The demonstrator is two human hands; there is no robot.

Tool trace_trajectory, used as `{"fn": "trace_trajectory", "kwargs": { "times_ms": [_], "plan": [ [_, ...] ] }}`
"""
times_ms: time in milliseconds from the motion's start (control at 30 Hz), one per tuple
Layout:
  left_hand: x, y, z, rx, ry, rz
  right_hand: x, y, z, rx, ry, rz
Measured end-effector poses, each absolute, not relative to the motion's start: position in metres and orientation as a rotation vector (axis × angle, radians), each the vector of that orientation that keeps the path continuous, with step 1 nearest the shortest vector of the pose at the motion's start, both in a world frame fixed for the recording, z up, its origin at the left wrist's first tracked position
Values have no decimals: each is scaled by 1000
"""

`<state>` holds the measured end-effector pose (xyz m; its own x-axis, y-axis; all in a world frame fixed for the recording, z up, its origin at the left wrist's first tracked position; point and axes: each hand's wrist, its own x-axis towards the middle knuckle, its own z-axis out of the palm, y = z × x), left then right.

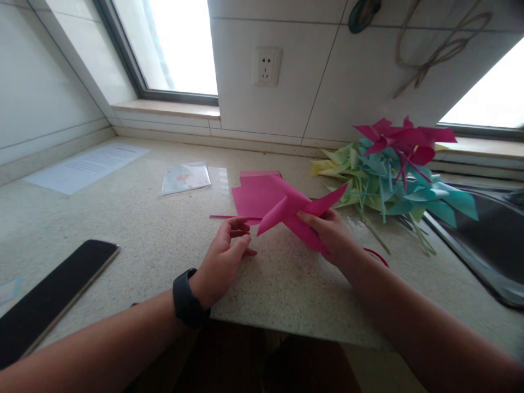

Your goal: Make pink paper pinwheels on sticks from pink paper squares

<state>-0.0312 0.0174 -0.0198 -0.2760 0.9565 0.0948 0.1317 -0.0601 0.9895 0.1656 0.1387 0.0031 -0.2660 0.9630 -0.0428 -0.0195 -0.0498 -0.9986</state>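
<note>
A bright pink paper pinwheel (292, 210) with curled blades is pinched in my right hand (329, 232), thumb on top and fingers beneath it. My left hand (229, 251) is over the counter, its fingers loosely bent and apart, with nothing visible in it. Just beyond its fingertips lies a thin pink stick (223, 216); I cannot tell whether they touch. Flat pink paper sheets (257, 196) lie behind the pinwheel, partly covered by it.
Several finished pinwheels, pink (413, 139), blue (440, 196) and pale yellow-green (347, 158), are heaped at the right beside a sink (487, 229). A clear packet (186, 177), a printed sheet (90, 166) and a dark phone-like slab (61, 295) lie leftward on the speckled counter (155, 229).
</note>
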Motion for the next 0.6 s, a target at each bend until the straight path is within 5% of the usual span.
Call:
{"fn": "trace_trajectory", "kwargs": {
  "times_ms": [600],
  "plan": [
    [-73, 44, -23, 2301, 1842, 901, 173, 172, -8, -1011, -1165, 1307]
  ]
}}
